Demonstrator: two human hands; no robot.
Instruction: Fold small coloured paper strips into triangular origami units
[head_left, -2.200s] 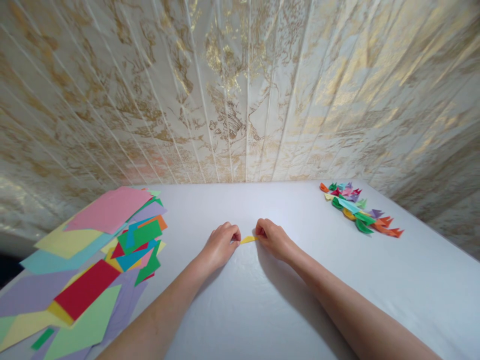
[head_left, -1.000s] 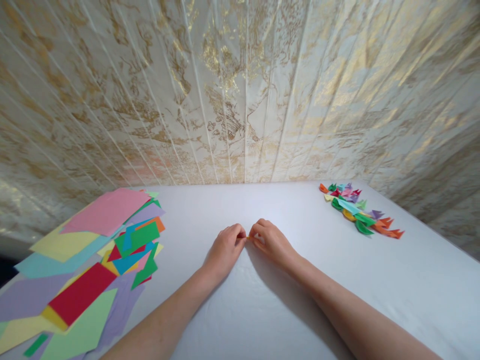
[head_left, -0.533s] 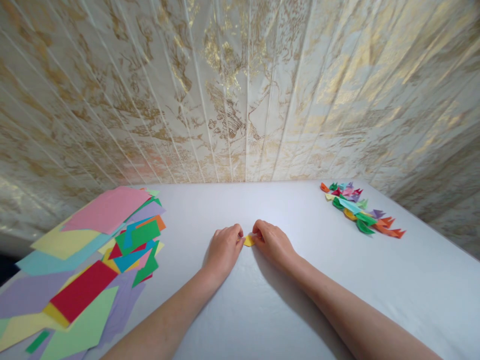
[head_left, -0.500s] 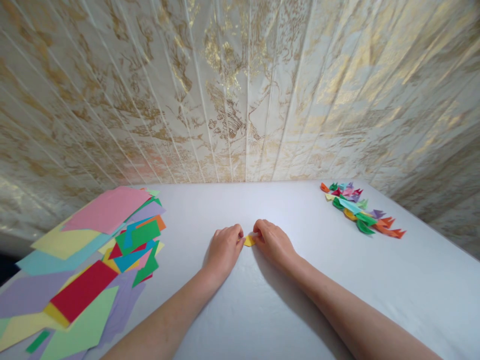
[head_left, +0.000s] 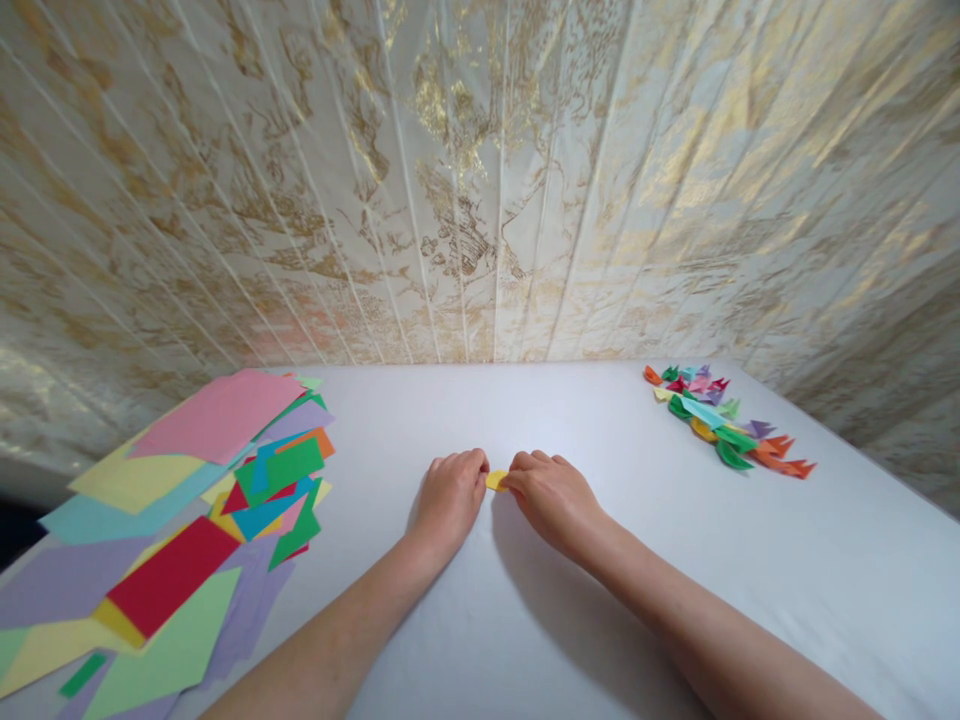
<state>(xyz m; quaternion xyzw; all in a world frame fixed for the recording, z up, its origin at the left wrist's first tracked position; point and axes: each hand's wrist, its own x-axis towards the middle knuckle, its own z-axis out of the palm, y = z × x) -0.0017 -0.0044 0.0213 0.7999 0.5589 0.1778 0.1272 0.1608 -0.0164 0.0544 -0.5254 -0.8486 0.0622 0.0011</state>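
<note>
The head-worn view looks forward and down, from the near side of a smooth white tabletop (head_left: 450, 640), towards a pleated white-and-gold fabric backdrop (head_left: 465, 230); the bare left hand (head_left: 450, 495) and bare right hand (head_left: 553, 502) lie centrally, at middle distance.

An indoor craft space; whether home or studio cannot be told. A white table (head_left: 420, 620) stands before a pleated, gold-patterned curtain (head_left: 465, 180). Coloured paper (head_left: 217, 415) overlaps along the table's left, and small folded shapes (head_left: 705, 413) cluster at far right.
</note>
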